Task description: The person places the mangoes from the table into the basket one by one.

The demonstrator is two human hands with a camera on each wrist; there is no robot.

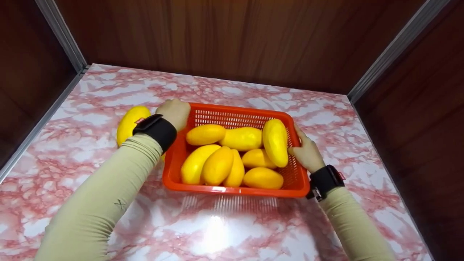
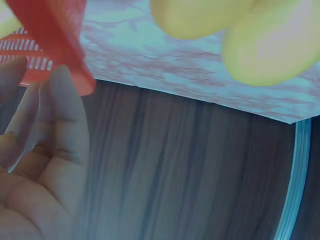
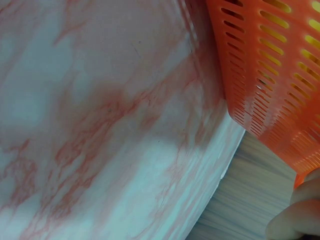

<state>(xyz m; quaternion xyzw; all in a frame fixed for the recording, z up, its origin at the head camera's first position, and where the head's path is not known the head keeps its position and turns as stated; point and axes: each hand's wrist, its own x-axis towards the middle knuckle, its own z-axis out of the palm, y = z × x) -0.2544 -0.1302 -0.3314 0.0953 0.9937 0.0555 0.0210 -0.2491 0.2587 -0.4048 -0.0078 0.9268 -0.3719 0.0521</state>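
Observation:
A red-orange plastic basket (image 1: 235,190) with slotted walls holds several yellow mangoes (image 1: 217,166). One long mango (image 1: 275,143) lies atop others against the right wall. My left hand (image 1: 174,113) grips the basket's left rim near the far corner; in the left wrist view its fingers (image 2: 65,115) pinch that rim. On the opposite side, my right hand (image 1: 308,154) holds the right rim, thumb inside and fingers along the outer wall. From the right wrist, the slotted wall (image 3: 250,90) shows mango yellow through its openings, and only part of the hand (image 3: 297,215) is visible.
Left of the basket, a loose mango (image 1: 127,125) lies on the pink-and-white marbled table (image 1: 232,235), partly behind my left wrist; the left wrist view shows a second mango (image 2: 275,47) beside it. Dark wood panels (image 1: 217,43) with metal corner strips enclose the table.

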